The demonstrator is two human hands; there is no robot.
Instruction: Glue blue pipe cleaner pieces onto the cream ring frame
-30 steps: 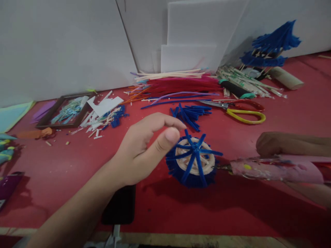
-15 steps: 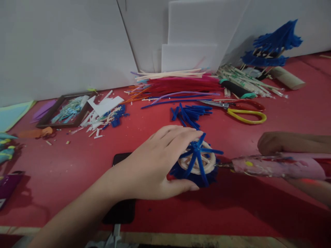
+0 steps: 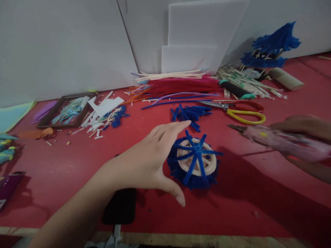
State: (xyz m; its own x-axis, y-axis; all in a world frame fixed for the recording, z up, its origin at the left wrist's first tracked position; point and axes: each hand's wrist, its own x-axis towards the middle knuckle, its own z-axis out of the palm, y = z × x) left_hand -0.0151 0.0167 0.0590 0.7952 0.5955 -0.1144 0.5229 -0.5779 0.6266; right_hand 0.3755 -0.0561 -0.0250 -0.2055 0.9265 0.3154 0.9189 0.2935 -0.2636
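Note:
On the red table sits a round pipe-cleaner craft [image 3: 198, 159], with a cream ring, blue spokes meeting at a raised centre and a blue fringe underneath. Beside its left edge is my left hand [image 3: 160, 156], thumb and fingers spread apart and holding nothing. At the right, my right hand [image 3: 305, 129] is wrapped round a hot glue gun [image 3: 271, 139] covered in pinkish, glue-stained wrapping. Its nozzle points left, apart from the craft. Motion blurs this hand somewhat. Short blue pipe-cleaner pieces [image 3: 192, 113] lie just behind the craft.
Scissors [image 3: 245, 115] with red and yellow handles lie behind the glue gun. Bundled pipe cleaners [image 3: 181, 85] line the wall. A blue-roofed model [image 3: 271, 48] stands at back right. A phone [image 3: 120, 206] lies under my left forearm; a brown frame [image 3: 64, 110] holds scraps at left.
My left hand has let go of the craft and opened to its left. The glue gun in my right hand has lifted away from the craft's edge, up and to the right.

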